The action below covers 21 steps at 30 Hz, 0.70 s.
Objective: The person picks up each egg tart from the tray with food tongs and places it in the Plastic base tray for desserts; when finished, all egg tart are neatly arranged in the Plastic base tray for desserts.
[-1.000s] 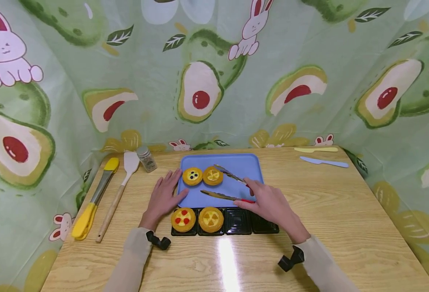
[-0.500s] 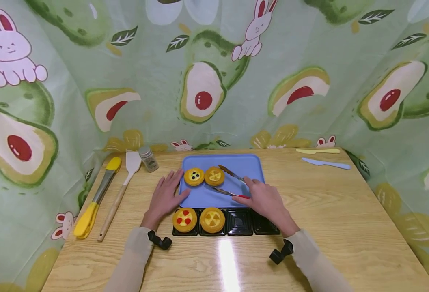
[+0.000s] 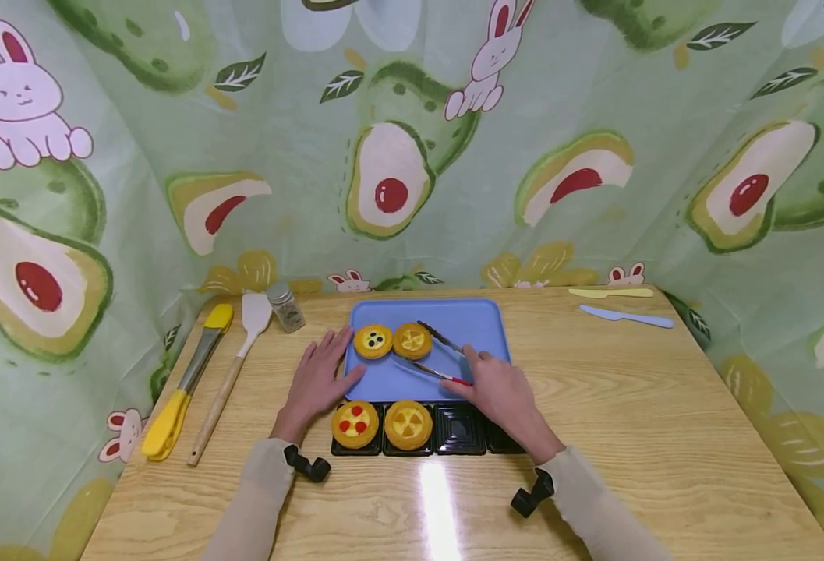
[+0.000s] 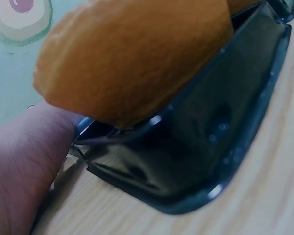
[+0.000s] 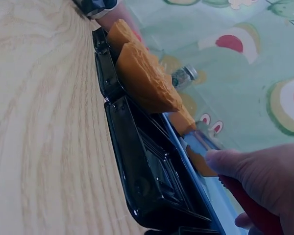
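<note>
My right hand (image 3: pixel 503 389) holds metal tongs (image 3: pixel 441 336) by their red handles (image 5: pixel 250 208). The tongs' arms are spread, reaching either side of an egg tart with wedge-shaped topping (image 3: pixel 412 340) on the blue tray (image 3: pixel 469 315). Left of it sits another tart, dotted with dark berries (image 3: pixel 373 341). My left hand (image 3: pixel 316 382) rests with fingers extended at the tray's left edge. In front, a row of black plastic cups (image 3: pixel 461 430) holds a red-topped tart (image 3: pixel 355 425) and a wedge-topped one (image 3: pixel 408 425); two cups on the right hold nothing, the last partly hidden by my right wrist.
On the left lie yellow-handled tongs (image 3: pixel 183 386) and a white spatula with a wooden handle (image 3: pixel 225 386). A seasoning shaker (image 3: pixel 286 307) stands behind my left hand. Yellow (image 3: pixel 611 292) and blue (image 3: pixel 625 315) knives lie at back right, before a patterned curtain (image 3: pixel 299 132).
My right hand has moved slightly left, bringing the tongs' arms closer around the wedge-topped tart on the tray. The left hand stays at the tray edge.
</note>
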Tool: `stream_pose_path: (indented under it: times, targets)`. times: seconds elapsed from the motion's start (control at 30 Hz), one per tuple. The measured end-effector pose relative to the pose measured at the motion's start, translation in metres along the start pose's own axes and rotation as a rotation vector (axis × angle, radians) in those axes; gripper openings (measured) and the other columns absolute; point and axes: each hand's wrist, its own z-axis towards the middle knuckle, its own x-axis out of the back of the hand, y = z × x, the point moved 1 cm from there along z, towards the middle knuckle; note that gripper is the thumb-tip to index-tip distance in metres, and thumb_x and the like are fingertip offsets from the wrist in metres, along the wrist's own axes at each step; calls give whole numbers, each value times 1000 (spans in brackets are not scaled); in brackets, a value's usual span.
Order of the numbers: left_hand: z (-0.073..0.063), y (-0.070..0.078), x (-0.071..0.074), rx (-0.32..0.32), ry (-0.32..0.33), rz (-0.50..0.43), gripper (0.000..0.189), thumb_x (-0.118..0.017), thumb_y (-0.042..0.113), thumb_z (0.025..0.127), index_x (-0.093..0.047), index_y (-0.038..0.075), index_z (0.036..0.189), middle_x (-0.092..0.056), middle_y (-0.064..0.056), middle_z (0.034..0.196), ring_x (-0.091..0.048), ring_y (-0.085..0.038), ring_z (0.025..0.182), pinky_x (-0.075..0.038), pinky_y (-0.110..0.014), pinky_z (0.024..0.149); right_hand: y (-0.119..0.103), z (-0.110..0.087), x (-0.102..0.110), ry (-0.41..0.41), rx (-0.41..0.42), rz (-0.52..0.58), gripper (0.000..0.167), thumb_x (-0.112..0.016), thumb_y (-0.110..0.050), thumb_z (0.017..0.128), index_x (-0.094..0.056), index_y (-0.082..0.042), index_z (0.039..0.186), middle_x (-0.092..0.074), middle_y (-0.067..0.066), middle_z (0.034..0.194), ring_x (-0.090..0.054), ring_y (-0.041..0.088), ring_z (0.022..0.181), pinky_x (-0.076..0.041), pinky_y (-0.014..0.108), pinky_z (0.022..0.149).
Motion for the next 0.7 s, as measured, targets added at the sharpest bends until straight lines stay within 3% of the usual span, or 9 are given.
stream_pose_path:
  times: [0.4,0.7]
  targets:
    - [-1,1,0,12,2,0,85,-51,65,101,-24,22,168,-29,-1,171,-17,-27,161,-10,-55,129,1,-2,-8,17,0,-20,68,-73,-63,89,-65,-6,125,-59,8,76,-43,15,44,-31,28,35]
    - [-1,1,-1,13,7,10,85,-50,67,101,-23,23,169,-30,-1,171,-16,-26,161,-10,-55,129,4,-2,-7,80,27,-15,64,-76,-61,88,-68,-7,121,-58,5,71,-40,14,42,-29,27,34]
